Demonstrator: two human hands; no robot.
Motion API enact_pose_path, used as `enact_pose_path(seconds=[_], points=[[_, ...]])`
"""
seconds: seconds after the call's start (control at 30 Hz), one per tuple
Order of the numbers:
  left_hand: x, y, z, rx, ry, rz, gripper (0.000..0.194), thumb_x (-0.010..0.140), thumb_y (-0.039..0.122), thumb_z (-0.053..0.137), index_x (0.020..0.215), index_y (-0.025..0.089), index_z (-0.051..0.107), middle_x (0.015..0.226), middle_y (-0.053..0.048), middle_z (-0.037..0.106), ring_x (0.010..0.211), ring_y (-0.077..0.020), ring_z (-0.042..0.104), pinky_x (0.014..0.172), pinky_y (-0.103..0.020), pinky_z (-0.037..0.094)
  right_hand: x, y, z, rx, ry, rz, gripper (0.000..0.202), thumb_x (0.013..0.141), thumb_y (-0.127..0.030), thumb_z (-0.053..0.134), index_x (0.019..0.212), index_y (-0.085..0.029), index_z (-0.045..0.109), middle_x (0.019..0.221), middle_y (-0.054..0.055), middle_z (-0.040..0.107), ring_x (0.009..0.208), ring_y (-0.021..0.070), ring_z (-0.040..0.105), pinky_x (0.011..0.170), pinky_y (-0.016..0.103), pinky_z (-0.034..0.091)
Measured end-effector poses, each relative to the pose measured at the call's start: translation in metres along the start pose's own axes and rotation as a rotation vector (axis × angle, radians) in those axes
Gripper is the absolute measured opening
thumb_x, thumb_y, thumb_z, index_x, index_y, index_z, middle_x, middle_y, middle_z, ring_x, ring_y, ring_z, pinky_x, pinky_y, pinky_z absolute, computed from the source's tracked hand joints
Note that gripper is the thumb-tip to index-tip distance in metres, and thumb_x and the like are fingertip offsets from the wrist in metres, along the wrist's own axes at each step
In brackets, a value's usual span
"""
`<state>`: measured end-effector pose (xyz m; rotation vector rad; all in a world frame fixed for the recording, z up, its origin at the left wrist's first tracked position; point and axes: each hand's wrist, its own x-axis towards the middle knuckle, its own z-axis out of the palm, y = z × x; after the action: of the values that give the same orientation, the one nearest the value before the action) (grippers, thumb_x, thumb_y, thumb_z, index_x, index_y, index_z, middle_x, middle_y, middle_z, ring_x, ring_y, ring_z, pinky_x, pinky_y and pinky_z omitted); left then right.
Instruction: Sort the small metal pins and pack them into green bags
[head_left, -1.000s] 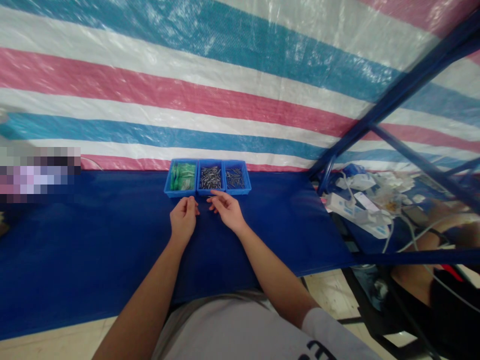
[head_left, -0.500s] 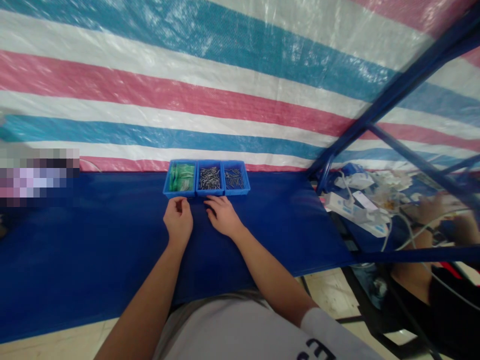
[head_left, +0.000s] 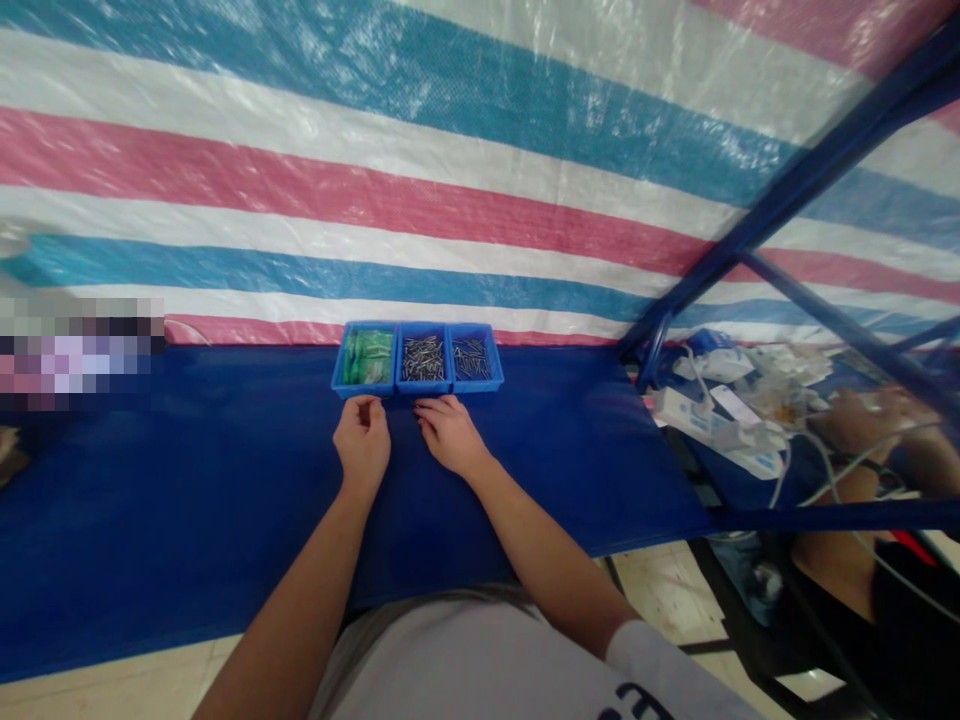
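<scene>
Three small blue bins stand side by side at the back of the blue table. Green plastic packets (head_left: pixel 370 355) fill the left bin (head_left: pixel 339 382). The middle bin (head_left: pixel 424 386) holds a heap of small metal pieces (head_left: pixel 424 357) like screws, and the right bin (head_left: pixel 484 380) has fewer similar pieces (head_left: pixel 470 358). My left hand (head_left: pixel 362 442) is closed in a pinch just in front of the left bin. In front of the middle bin, my right hand (head_left: pixel 451 437) rests low with its fingers drawn together. Anything between either hand's fingertips is too small to make out.
The blue tabletop (head_left: pixel 187 500) spreads around my hands, with a striped plastic sheet (head_left: pixel 450 200) behind it. A blue metal frame (head_left: pixel 697 270) rises at the right. Beyond it, a co-worker's hands (head_left: pixel 877 420) are near a power strip (head_left: pixel 697 418), cables and bags.
My right fingers have drawn closer together. Both hands stay in front of the bins, and the camera view has shifted slightly.
</scene>
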<state>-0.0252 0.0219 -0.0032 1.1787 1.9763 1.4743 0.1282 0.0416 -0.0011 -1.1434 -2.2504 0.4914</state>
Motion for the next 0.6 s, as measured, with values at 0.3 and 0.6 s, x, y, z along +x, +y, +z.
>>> enact_pose_path(seconds=[0.3, 0.6], points=[[0.0012, -0.0066, 0.0012, 0.013, -0.026, 0.046, 0.017, 0.085, 0.034, 0.052, 0.090, 0.021, 0.059, 0.074, 0.000, 0.063, 0.067, -0.0148, 0.061, 0.069, -0.026, 0.048, -0.0020, 0.0010, 0.0001, 0.088, 0.010, -0.021, 0.019, 0.087, -0.009, 0.055, 0.094, -0.020, 0.069, 0.096, 0.007, 0.072, 0.093, 0.0204, 0.060, 0.089, 0.036, 0.045], [-0.0044, -0.0006, 0.0037, 0.059, -0.253, 0.282, 0.018, 0.083, 0.031, 0.055, 0.093, 0.020, 0.063, 0.083, -0.002, 0.067, 0.072, -0.0155, 0.062, 0.071, -0.027, 0.048, -0.0033, -0.0008, 0.0011, 0.298, 0.171, 0.113, 0.017, 0.087, -0.012, 0.050, 0.092, -0.021, 0.063, 0.091, 0.005, 0.067, 0.085, 0.0175, 0.063, 0.080, 0.030, 0.051]])
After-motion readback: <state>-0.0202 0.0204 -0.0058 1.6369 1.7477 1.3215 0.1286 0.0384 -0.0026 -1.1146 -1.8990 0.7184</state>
